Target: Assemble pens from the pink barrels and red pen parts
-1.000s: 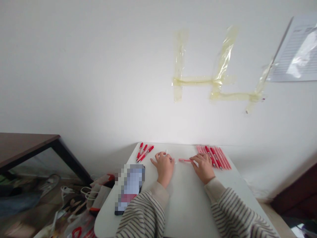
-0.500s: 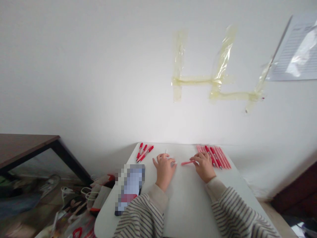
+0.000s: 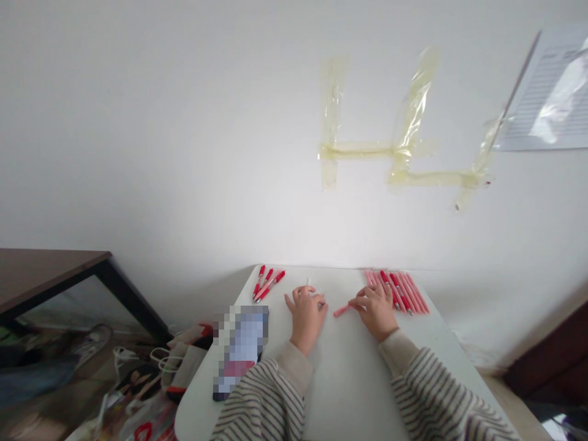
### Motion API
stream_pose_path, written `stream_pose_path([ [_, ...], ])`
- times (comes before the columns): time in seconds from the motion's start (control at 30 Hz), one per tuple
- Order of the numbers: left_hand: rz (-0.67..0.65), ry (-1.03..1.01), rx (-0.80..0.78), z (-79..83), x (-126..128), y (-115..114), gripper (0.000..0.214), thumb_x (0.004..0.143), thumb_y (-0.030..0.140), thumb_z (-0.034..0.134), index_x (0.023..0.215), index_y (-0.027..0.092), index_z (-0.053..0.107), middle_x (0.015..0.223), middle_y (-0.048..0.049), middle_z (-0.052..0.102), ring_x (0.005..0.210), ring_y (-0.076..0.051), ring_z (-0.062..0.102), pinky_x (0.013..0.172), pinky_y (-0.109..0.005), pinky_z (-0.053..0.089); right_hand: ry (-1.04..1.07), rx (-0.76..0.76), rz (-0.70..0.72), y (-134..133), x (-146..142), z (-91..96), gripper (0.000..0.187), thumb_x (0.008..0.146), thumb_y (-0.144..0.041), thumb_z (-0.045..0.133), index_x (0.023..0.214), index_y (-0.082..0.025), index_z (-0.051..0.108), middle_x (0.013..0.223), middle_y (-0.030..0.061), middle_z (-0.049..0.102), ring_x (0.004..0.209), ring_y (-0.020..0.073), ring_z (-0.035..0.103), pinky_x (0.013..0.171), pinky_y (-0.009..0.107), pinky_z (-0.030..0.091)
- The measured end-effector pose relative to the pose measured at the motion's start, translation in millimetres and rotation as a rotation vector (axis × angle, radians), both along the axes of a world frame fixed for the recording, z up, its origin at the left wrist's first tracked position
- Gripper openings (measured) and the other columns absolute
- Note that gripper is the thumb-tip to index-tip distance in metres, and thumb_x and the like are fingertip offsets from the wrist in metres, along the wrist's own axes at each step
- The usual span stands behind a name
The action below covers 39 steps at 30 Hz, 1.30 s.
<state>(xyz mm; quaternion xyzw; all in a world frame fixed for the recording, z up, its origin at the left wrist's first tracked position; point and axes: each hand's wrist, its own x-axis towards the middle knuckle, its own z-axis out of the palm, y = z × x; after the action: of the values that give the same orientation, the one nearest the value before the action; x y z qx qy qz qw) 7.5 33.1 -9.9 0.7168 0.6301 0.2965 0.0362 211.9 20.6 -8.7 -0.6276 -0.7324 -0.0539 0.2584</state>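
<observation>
Just left of the table's middle, my left hand (image 3: pixel 307 315) has thumb and forefinger closed in a pinch. What they hold is too small to make out. Past its fingers, a thin whitish stick (image 3: pixel 309 282) shows in part. My right hand (image 3: pixel 376 311) pinches one end of a short pink pen-like stick (image 3: pixel 341 310), whose free end points left toward my left hand. Behind and right of that hand lies a row of several pink pens (image 3: pixel 413 294), partly covered by it. Several red-and-clear pens (image 3: pixel 265 285) lie in a loose group at the far left.
The white table (image 3: pixel 349 392) stands against a wall with yellowed tape (image 3: pixel 367 150) and a sheet of paper (image 3: pixel 551 92). A blurred-out phone (image 3: pixel 241 352) lies along the left edge. Bags and cables (image 3: pixel 160 361) crowd the floor beside a brown desk (image 3: pixel 50 272).
The pink stick in my right hand has tilted, its free end now lower and nearer me. My right fingers have shifted slightly left. The left hand has barely moved.
</observation>
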Motion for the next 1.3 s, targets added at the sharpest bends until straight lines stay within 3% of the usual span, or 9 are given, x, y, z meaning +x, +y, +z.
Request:
stream_pose_path([
  [0.3, -0.002, -0.01, -0.004, 2.8, 1.3, -1.4, 0.003, 0.078, 0.027, 0.074, 0.081, 0.029, 0.074, 0.12, -0.0026, 0.061, 0.123, -0.028, 0.045, 0.116, -0.069, 0.019, 0.009, -0.037, 0.02, 0.4, -1.8, 0.2, 0.019, 0.088, -0.025, 0.066, 0.089, -0.04, 0.079, 0.1, 0.0, 0.074, 0.119, 0.0297, 0.05, 0.113, 0.073, 0.007],
  [0.5, -0.002, -0.019, -0.016, 1.6, 1.7, -0.6, 0.008, 0.079, 0.031, 0.074, 0.086, 0.031, 0.076, 0.121, -0.0025, 0.059, 0.124, -0.026, 0.045, 0.117, -0.068, 0.017, 0.021, -0.063, 0.048, 0.7, -3.1, -0.5, 0.015, 0.093, -0.037, 0.062, 0.095, -0.038, 0.077, 0.104, 0.0011, 0.074, 0.124, 0.0308, 0.049, 0.111, 0.078, 0.003],
  [0.67, -0.017, -0.016, 0.009, 1.6, 2.9, 0.3, 0.015, 0.081, 0.028, 0.072, 0.094, 0.033, 0.076, 0.123, -0.0031, 0.058, 0.125, -0.027, 0.043, 0.117, -0.069, 0.017, 0.023, -0.064, 0.056, -0.1, -7.6, -1.3, 0.018, 0.093, -0.044, 0.06, 0.103, -0.037, 0.074, 0.112, 0.0011, 0.072, 0.129, 0.0311, 0.045, 0.112, 0.076, 0.003],
  [1.1, -0.014, -0.033, -0.032, 7.1, 12.1, 0.0, 0.007, 0.081, 0.028, 0.07, 0.083, 0.031, 0.077, 0.123, -0.0044, 0.06, 0.126, -0.029, 0.044, 0.118, -0.07, 0.014, 0.013, -0.082, 0.058, 4.3, -10.5, -4.3, 0.026, 0.091, -0.046, 0.061, 0.114, -0.037, 0.069, 0.12, 0.0013, 0.07, 0.13, 0.0325, 0.045, 0.112, 0.078, 0.008],
  [1.3, 0.0, -0.031, -0.057, 6.8, 16.4, 1.2, 0.008, 0.08, 0.028, 0.071, 0.085, 0.031, 0.077, 0.124, -0.0048, 0.059, 0.127, -0.03, 0.042, 0.117, -0.072, 0.013, 0.024, -0.088, 0.068, 6.5, -8.8, -5.5, 0.029, 0.09, -0.045, 0.061, 0.118, -0.037, 0.068, 0.121, 0.0028, 0.069, 0.13, 0.0328, 0.044, 0.111, 0.079, 0.004],
])
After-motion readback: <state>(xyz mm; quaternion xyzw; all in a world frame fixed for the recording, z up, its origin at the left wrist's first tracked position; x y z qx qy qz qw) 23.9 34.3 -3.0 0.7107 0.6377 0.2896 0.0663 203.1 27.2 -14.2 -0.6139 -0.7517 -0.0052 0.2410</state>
